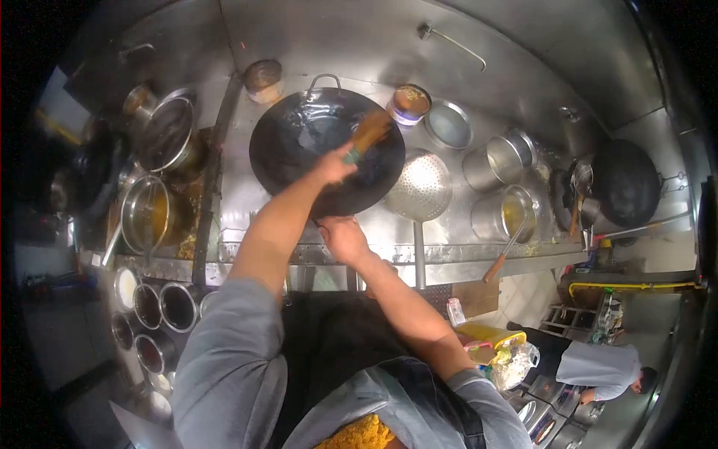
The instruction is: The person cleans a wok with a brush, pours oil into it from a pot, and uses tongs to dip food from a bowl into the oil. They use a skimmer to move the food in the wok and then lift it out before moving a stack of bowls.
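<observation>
My left hand (333, 169) is closed around a bamboo wok brush (370, 131) with a green band. Its tan bristles are blurred and point up and right, over the right side of a large dark wok (277, 153). The wok is tilted and has wet, shiny patches inside. A loop handle (324, 77) stands at its far rim. My right hand (345, 239) is closed at the near rim, gripping the wok there; its fingertips are partly hidden. Right of the wok, a perforated ladle (422, 185) lies with its long handle toward me.
Metal pots (502, 215) stand on the steel counter (239, 217) at right, with a strainer pot (149, 217) at left. A tin (410, 105) and a bowl (449, 124) sit behind. Several sauce containers (179, 307) are at lower left. Another person (598, 368) bends at lower right.
</observation>
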A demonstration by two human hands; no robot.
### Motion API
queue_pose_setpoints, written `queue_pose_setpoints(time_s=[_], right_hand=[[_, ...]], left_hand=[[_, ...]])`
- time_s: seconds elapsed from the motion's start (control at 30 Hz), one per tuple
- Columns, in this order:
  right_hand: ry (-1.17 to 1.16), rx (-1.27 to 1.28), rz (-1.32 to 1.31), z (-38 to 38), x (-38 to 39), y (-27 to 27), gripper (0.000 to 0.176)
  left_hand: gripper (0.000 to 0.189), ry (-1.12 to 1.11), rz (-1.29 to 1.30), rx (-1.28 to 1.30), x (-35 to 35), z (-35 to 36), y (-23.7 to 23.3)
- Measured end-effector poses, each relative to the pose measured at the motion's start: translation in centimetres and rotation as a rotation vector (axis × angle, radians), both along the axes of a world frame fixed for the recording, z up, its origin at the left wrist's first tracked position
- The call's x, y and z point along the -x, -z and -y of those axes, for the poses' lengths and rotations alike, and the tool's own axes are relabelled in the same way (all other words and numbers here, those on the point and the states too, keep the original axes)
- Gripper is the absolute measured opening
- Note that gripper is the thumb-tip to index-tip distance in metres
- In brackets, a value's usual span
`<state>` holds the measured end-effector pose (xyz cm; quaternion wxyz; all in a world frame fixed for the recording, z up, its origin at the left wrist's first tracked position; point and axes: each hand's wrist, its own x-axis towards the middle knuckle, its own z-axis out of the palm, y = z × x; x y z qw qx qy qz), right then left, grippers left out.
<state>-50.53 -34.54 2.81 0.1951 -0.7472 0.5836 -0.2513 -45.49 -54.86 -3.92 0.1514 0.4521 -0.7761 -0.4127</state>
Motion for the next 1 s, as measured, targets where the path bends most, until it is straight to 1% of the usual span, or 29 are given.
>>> queue_pose_setpoints(time_s=[0.03, 0.1, 0.17, 0.23, 0.27, 0.3, 0.33, 0.4, 0.43, 0.47, 0.5, 0.53, 0.57, 0.6, 0.63, 0.67, 0.7, 0.73, 0.77, 0.8, 0.83, 0.87, 0.9, 0.93, 0.97, 1.0], right_hand=[[-0.009, -0.024, 0.031, -0.1, -0.1, -0.2, 0.011], [0.0, -0.05, -0.006, 0.2, -0.3, -0.7, 0.011], [-0.003, -0.089, -0.038, -0.1, -0.4, -0.9, 0.011], [-0.008, -0.064, -0.044, 0.1, -0.3, -1.2, 0.011], [-0.007, -0.091, -0.051, 0.1, -0.5, -1.1, 0.011], [-0.017, -0.091, -0.049, 0.3, -0.6, -1.0, 0.011], [-0.007, -0.085, -0.04, 0.3, -0.6, -0.9, 0.012], [-0.004, -0.086, -0.037, 0.0, -0.6, -0.8, 0.012], [-0.008, -0.077, -0.049, 0.1, -0.6, -0.8, 0.013], [-0.008, -0.067, -0.06, 0.1, -0.6, -0.9, 0.013], [-0.005, -0.066, -0.058, 0.2, -0.7, -0.8, 0.013], [0.011, -0.059, -0.048, 0.0, -0.7, -0.7, 0.012], [0.026, -0.049, -0.041, 0.1, -0.7, -0.6, 0.011], [0.025, -0.047, -0.047, 0.1, -0.5, -0.7, 0.011], [0.019, -0.002, -0.129, -0.1, -0.5, -0.9, 0.01], [0.014, 0.045, -0.208, 0.1, -0.6, -1.0, 0.009], [0.013, 0.047, -0.206, 0.3, -0.8, -1.5, 0.009], [0.021, 0.024, -0.275, 0.3, -0.9, -2.0, 0.01], [0.028, -0.004, -0.344, 0.0, -1.0, -2.2, 0.012], [0.026, -0.011, -0.344, -0.2, -1.0, -2.1, 0.012], [0.019, -0.015, -0.328, 0.0, -0.9, -2.0, 0.013], [0.013, -0.019, -0.313, 0.1, -0.8, -1.8, 0.014], [0.012, -0.021, -0.313, -0.2, -0.8, -1.5, 0.014], [0.025, -0.002, -0.3, 0.0, -0.8, -1.2, 0.014], [0.04, 0.013, -0.286, -0.1, -0.9, -1.0, 0.013], [0.04, 0.004, -0.288, -0.7, -0.9, -0.9, 0.013]], left_hand=[[0.076, 0.026, -0.009, -0.188, 0.3, -2.1, -2.5], [0.078, 0.324, -0.012, -0.064, -3.4, -3.1, -4.1], [0.08, 0.428, 0.321, -0.375, -9.8, -1.2, -10.4], [0.067, 0.283, 0.613, -0.098, -15.8, 3.9, -12.4], [0.062, 0.156, 0.829, 0.133, -18.0, 9.2, -10.3], [0.057, -0.007, 0.773, 0.285, -17.2, 8.7, -15.6], [0.057, -0.12, 0.787, 0.368, -16.7, 11.1, -15.6], [0.059, -0.283, 0.518, 0.447, -14.7, 9.9, -18.3], [0.062, -0.325, 0.312, 0.291, -14.0, 10.1, -17.0], [0.066, -0.357, 0.106, 0.135, -12.9, 10.3, -14.3], [0.066, -0.377, 0.136, 0.174, -10.7, 9.5, -11.3], [0.066, -0.396, -0.108, -0.127, -8.6, 9.3, -5.5], [0.067, -0.293, -0.094, -0.236, -7.2, 5.3, -4.9], [0.072, -0.204, 0.049, -0.243, -5.3, 2.2, -3.8], [0.075, -0.076, -0.137, -0.431, -4.1, -0.5, -2.9], [0.076, 0.042, -0.111, -0.36, -3.5, -2.2, -2.5], [0.077, 0.163, -0.081, -0.292, -3.3, -3.4, -3.7], [0.077, 0.234, 0.016, -0.369, -5.0, -2.9, -5.1], [0.078, 0.305, 0.112, -0.45, -8.0, -2.8, -9.4], [0.077, 0.328, 0.356, -0.344, -10.3, -1.4, -12.5], [0.073, 0.526, 0.421, 0.139, -13.8, 5.0, -4.8], [0.066, 0.274, 0.701, 0.169, -15.1, 6.7, -7.8], [0.065, -0.075, 0.8, -0.035, -15.3, 7.7, -12.8], [0.067, -0.206, 0.705, 0.119, -14.9, 8.1, -14.4], [0.069, -0.329, 0.604, 0.27, -14.6, 8.5, -15.0], [0.069, -0.326, 0.603, 0.26, -13.8, 8.8, -12.1]])
